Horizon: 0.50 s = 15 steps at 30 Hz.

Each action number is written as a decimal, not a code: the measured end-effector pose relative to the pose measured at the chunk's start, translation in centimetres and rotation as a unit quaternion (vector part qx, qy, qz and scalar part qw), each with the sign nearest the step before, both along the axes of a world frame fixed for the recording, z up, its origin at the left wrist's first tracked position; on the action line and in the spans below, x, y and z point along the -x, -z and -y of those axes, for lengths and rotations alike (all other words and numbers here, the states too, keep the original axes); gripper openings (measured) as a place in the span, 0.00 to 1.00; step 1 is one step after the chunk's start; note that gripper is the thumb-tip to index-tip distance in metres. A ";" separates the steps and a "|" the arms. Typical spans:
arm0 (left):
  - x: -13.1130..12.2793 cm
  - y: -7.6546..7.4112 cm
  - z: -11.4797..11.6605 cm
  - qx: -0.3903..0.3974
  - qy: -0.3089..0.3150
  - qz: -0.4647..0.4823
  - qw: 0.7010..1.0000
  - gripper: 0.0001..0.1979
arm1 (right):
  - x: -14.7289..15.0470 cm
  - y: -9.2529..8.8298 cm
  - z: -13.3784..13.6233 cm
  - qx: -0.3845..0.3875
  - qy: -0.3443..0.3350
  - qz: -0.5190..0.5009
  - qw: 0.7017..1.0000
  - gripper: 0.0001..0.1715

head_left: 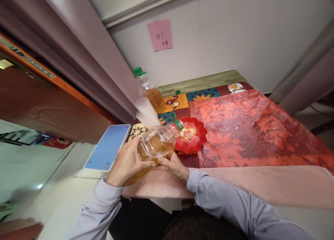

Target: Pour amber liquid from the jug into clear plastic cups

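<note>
Fingers of your left hand point(127, 160) and right hand point(176, 167) are clasping a clear plastic bottle point(158, 144) from both sides, thumbs pressing on the near wall; most of the left fingertips are hiding behind it, so you cannot tell exactly how they are gripping there.

Beneath, the tabletop point(208, 80) is reaching back to the wall, with a shiny red cover point(255, 128) spreading over its right part. Beside its left end, a blue board point(108, 147) is showing.

Your bottle is tilting above the tabletop's near edge, its base pointing toward you and its neck overlapping the left side of a red dish point(202, 137) in this view. With all that amber liquid, it is probably feeling heavy, the weight shifting as the liquid is moving. Its thin wall is likely giving under a hard squeeze and turning slippery if wet; supporting the lower body while lightly steadying the middle should be working best.

Behind it, a second bottle point(154, 96) is standing under a green top, and clear plastic cups point(146, 109) are sitting just in front. A green utensil point(177, 122) is resting in the dish, and a small green cap point(177, 92) is lying farther back.
</note>
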State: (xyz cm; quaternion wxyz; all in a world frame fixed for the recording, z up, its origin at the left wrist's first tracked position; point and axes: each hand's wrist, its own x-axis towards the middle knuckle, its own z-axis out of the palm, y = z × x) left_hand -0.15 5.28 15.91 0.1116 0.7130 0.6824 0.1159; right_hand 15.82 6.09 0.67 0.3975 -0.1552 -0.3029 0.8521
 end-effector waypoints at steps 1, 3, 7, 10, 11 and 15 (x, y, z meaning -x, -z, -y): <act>0.0 0.0 0.0 -0.001 0.003 -0.002 1.000 0.46 | 0.0 0.0 0.0 0.003 0.000 -0.003 1.000 0.47; 0.0 0.0 -0.1 -0.005 0.008 -0.004 1.000 0.46 | 0.0 -0.1 0.1 0.008 0.002 -0.006 1.000 0.48; 0.1 0.1 -0.2 -0.002 0.007 -0.006 1.000 0.47 | 0.0 -0.2 0.2 0.013 0.005 -0.010 1.000 0.47; 0.1 0.1 -0.2 0.001 0.003 -0.002 1.000 0.48 | 0.0 -0.1 0.1 0.010 0.000 -0.012 1.000 0.48; 0.1 0.1 -0.2 0.001 0.005 0.000 1.000 0.48 | 0.0 -0.1 0.1 0.009 -0.002 -0.013 1.000 0.48; 0.0 0.0 -0.3 -0.004 0.016 0.001 1.000 0.50 | 0.0 0.1 0.0 0.009 -0.001 -0.012 1.000 0.50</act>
